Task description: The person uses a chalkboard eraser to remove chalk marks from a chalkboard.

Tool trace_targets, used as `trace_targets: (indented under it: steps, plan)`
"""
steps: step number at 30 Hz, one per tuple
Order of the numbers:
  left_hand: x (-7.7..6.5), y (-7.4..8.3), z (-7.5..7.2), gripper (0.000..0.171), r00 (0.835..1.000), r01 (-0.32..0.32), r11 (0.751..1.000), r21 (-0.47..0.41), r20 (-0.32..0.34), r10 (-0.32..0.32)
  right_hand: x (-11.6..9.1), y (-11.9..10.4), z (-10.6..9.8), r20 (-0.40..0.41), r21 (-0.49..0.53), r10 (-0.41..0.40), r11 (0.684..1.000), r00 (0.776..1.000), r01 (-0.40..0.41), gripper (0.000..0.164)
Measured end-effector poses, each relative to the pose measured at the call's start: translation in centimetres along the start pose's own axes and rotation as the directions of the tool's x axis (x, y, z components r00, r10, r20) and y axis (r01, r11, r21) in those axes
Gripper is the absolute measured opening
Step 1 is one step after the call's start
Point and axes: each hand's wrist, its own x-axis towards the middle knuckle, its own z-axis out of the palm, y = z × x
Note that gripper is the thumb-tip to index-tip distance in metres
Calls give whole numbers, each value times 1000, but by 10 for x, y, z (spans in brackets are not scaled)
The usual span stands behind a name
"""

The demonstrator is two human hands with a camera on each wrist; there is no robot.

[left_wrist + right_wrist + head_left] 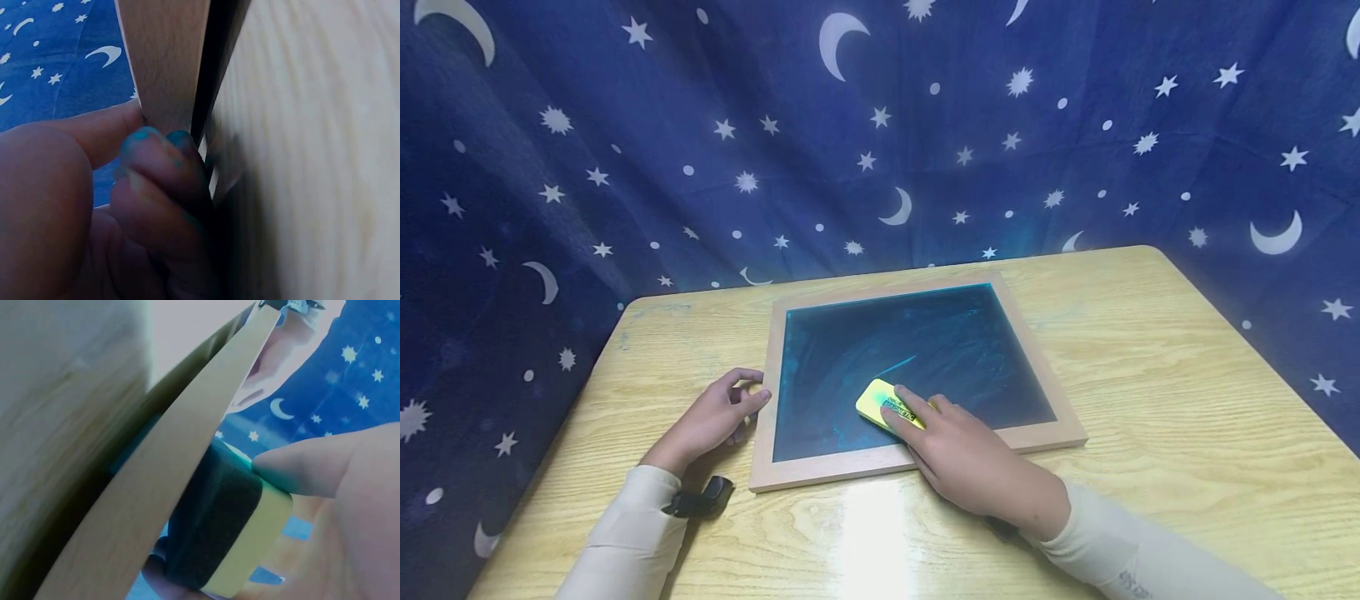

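Note:
A small chalkboard (pixel 850 333) in a pale wooden frame lies on the table, its dark surface smeared with blue-green chalk and crossed by one short line. My right hand (pixel 973 458) grips a yellow felt eraser (pixel 874 402) on the board's lower part. In the right wrist view, the eraser (pixel 250 550) shows its dark felt side beyond the wooden frame (pixel 156 462), with the thumb on its yellow back. At the board's left edge, my left hand (pixel 711 417) holds the frame. The left wrist view shows curled fingers (pixel 156 162) with blue-green chalk on their tips against the frame.
The wood-grain table (pixel 1150 367) extends around the board, with faint blue chalk marks at its far left. A dark blue curtain (pixel 805 150) with white moons and stars hangs behind and beside it. A black strap device (pixel 703 498) sits on the left wrist.

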Motion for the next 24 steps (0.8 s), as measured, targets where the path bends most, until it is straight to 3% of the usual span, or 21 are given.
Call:
trace_targets:
  steps: [24]
  plan:
    - [1,-1,-1,60,1000,-14,1000,-13,7,14,2,8,-8,28,18,-104,994,994,103,48]
